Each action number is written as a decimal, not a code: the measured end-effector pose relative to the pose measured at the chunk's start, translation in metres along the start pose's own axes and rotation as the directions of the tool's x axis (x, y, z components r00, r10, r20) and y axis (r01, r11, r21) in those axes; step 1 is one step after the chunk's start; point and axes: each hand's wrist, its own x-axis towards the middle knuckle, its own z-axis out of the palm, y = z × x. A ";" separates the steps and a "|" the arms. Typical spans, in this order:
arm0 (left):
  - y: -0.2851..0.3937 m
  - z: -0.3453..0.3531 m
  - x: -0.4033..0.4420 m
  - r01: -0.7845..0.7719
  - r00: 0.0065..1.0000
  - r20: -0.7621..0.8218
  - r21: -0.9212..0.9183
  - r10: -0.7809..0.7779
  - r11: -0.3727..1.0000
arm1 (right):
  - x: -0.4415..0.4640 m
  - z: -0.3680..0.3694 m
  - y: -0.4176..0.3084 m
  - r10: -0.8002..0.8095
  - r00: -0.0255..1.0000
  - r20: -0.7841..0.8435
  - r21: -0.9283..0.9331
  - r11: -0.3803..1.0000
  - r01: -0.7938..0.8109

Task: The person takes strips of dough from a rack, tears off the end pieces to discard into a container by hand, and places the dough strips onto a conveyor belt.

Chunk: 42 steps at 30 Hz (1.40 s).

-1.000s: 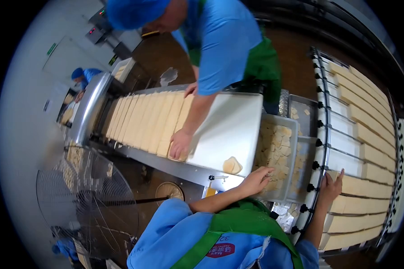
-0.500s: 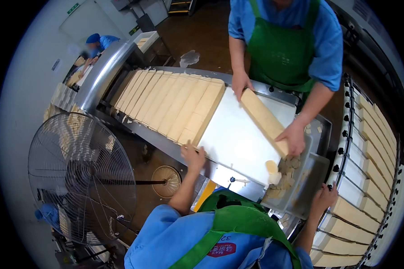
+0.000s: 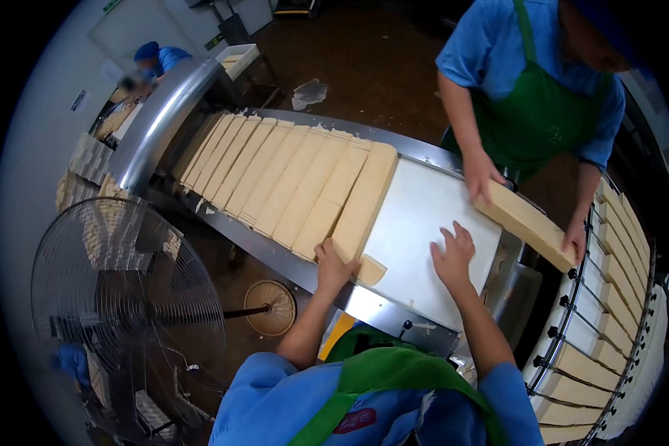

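My left hand (image 3: 334,269) touches the near end of the last pale block (image 3: 366,197) in a row of long blocks (image 3: 286,175) on the belt. Its fingers are bent around that end. A small flat piece (image 3: 372,270) lies just right of this hand. My right hand (image 3: 453,254) is over the white surface (image 3: 424,201), fingers spread, holding nothing. Across the belt, a co-worker (image 3: 543,97) holds one long block (image 3: 526,223) in both hands, between the belt and the rack at the right.
Several long blocks lie on the slatted rack (image 3: 609,297) at right. A grey bin (image 3: 516,297) sits between belt and rack. A metal hood (image 3: 163,123) covers the belt's far end. A large wire fan (image 3: 126,297) stands at left. Another person (image 3: 160,59) is farther back.
My right hand has moved from the rack's edge to over the white surface. The co-worker has carried the block right towards the rack. My left hand is now at the last block's near end.
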 end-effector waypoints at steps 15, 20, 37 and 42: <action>-0.001 0.003 0.010 -0.071 0.981 0.192 0.239 0.025 0.968 | 0.218 0.113 -0.109 0.227 0.913 0.339 -0.172 0.969 -0.177; -0.006 0.008 0.011 -0.093 0.974 0.225 0.308 0.023 0.947 | 0.223 0.117 -0.109 0.271 0.886 0.376 -0.217 0.955 -0.199; 0.110 0.067 -0.021 -0.400 0.800 0.456 -0.081 0.391 0.913 | 0.052 -0.057 0.079 0.888 0.456 -0.054 0.170 0.459 -0.872; 0.169 0.106 -0.061 -0.510 0.776 0.311 -0.205 0.549 0.836 | -0.036 -0.125 0.129 0.912 0.283 -0.297 0.559 0.406 -0.723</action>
